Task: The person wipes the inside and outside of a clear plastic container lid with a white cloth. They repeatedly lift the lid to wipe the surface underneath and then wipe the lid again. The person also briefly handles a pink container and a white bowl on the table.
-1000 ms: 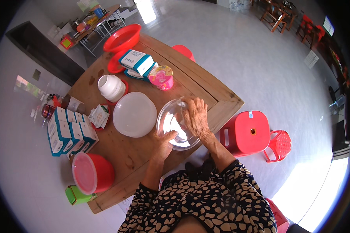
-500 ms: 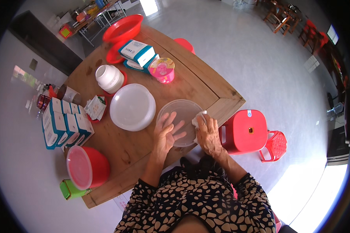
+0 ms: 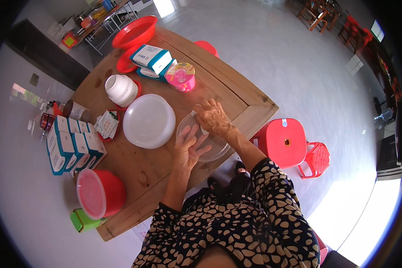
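Note:
My left hand (image 3: 185,154) holds a round clear plastic lid (image 3: 216,147) from its near left side, over the table's front edge. Its spread fingers show through the plastic, apparently beneath it. At the lid's far rim, my right hand (image 3: 213,118) presses down with bent fingers on a crumpled white tissue (image 3: 204,130), most of which the hand covers. Just left of the lid lies a stack of round translucent lids (image 3: 149,121).
On the wooden table (image 3: 228,85) stand white bowls (image 3: 120,89), a pink cup (image 3: 182,78), tissue packs (image 3: 151,58), more tissue packs (image 3: 73,145), a red basin (image 3: 136,32) and a lidded red tub (image 3: 109,194). Red stools (image 3: 281,143) stand at the right.
My right hand has moved with the tissue from the lid's right side to its far rim, up and left. The left hand still holds the lid. The whole view has shifted slightly.

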Tool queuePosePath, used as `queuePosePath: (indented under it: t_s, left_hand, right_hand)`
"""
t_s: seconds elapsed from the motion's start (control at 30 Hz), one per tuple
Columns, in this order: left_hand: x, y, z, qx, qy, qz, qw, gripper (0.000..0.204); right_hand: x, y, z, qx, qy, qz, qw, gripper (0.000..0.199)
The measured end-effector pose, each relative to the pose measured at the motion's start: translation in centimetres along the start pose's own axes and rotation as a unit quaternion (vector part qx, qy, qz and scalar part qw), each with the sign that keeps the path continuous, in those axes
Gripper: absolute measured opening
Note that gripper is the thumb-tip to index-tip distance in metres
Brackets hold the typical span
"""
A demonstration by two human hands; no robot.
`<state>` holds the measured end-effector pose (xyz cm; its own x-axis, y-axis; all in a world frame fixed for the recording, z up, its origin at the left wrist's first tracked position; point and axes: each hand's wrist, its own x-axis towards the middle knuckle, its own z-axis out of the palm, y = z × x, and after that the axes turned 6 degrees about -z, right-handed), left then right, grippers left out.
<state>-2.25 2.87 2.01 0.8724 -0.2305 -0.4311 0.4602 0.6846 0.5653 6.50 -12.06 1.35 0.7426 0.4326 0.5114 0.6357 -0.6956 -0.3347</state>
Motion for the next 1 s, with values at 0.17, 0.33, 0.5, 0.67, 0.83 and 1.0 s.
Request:
queuePosePath:
  t_s: [0.17,0.33,0.5,0.67,0.83,1.0]
  left_hand:
    - [0.1,-0.6,0.0,0.017,0.008,0.035,0.999,0.054]
    - [0.4,-1.4,-0.4,0.019,-0.006,0.059,0.998,0.053]
    - [0.5,-1.4,-0.3,0.004,-0.005,0.075,0.997,0.058]
    - [0.6,-1.3,-0.8,0.014,-0.015,0.069,0.997,0.056]
    - [0.6,-0.9,-0.9,0.015,-0.01,0.058,0.998,0.053]
    - [0.6,-0.9,-0.9,0.01,-0.021,0.041,0.999,0.06]
  right_hand:
    - [-2.7,-1.7,-1.4,-0.075,0.063,0.068,0.993,0.036]
    - [-6.5,-4.5,-2.8,-0.085,0.073,0.157,0.981,0.055]
    - [-9.0,-8.6,-4.2,-0.069,0.052,0.173,0.981,0.074]
    - [-11.5,-11.6,-2.9,-0.103,0.053,0.108,0.987,0.065]
    - [-12.2,-13.1,-3.2,0.05,0.039,-0.002,0.998,0.059]
    - [-9.0,-9.0,-4.2,0.062,0.137,0.041,0.988,0.058]
